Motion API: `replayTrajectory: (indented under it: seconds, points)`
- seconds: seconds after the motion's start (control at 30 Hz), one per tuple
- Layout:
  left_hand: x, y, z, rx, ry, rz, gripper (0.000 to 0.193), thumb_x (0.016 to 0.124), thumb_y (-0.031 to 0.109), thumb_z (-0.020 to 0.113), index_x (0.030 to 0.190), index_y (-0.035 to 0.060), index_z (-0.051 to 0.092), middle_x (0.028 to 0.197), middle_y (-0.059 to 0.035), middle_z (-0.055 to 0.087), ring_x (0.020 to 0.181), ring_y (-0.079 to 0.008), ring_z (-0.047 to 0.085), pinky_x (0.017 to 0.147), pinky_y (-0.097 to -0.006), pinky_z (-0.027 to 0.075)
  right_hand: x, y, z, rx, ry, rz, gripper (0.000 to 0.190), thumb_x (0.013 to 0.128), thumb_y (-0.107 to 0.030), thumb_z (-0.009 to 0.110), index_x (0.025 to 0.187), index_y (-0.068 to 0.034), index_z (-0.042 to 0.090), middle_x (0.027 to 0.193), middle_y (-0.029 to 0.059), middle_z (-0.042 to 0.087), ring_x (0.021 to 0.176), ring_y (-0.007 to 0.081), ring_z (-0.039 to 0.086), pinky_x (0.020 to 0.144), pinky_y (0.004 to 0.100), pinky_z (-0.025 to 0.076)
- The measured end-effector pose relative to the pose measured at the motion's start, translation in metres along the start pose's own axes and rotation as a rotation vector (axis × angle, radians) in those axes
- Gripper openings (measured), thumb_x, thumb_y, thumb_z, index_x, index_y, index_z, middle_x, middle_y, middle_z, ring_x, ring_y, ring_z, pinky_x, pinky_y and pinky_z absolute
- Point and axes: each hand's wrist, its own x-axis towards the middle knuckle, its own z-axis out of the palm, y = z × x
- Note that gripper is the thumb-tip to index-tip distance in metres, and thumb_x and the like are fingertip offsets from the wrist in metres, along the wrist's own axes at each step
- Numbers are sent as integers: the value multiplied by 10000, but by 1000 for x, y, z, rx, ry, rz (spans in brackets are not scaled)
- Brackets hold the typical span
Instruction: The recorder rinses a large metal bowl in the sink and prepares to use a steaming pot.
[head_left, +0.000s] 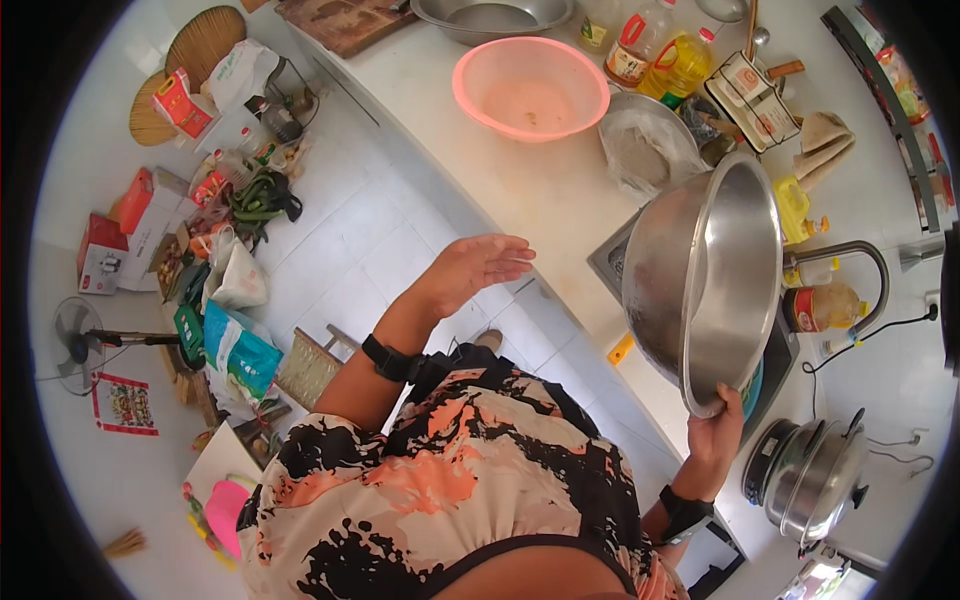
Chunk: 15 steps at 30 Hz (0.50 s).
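Note:
A large stainless steel basin (660, 270) is tilted on its side above the sink, its opening turned to the right. My right hand (716, 431) grips its rim at the near end, thumb on the rim. My left hand (480, 270) is raised over the floor beside the counter edge, fingers apart from any object. On the counter (450, 127) stands a pink plastic basin (525, 94) with small bits at its bottom. Right of it, a metal bowl (667, 112) holds a clear plastic bag (637, 161). The basin hides much of the sink.
A curved faucet (874, 262) rises behind the sink, near a brown bottle (821, 307). Oil bottles (682, 64) and a utensil rack (754, 101) stand at the back. A steamer pot (810, 480) is at the right. An orange-yellow handle (620, 349) lies by the counter edge.

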Motion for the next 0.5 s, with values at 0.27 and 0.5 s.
replayTrajectory:
  seconds: [0.27, 0.5]
  points:
    - [-25, 6, 0, -3, 110, 46, 374, 967, 243, 407, 1173, -55, 499, 1172, -189, 557, 1082, -281, 556, 962, -370, 433, 7, -3, -9, -66, -67, 5, 513, 788, -27, 537, 1276, 31, 391, 1248, 146, 500, 1142, 271, 500, 992, 384, 408]
    - [-12, 15, -27, -50, 104, 26, 371, 968, 242, 406, 1184, -48, 492, 1174, -181, 553, 1080, -277, 555, 952, -364, 438, 2, 10, 21, -38, -54, -2, 419, 798, 0, 523, 1212, 30, 459, 1160, 130, 570, 1068, 262, 559, 942, 409, 456]
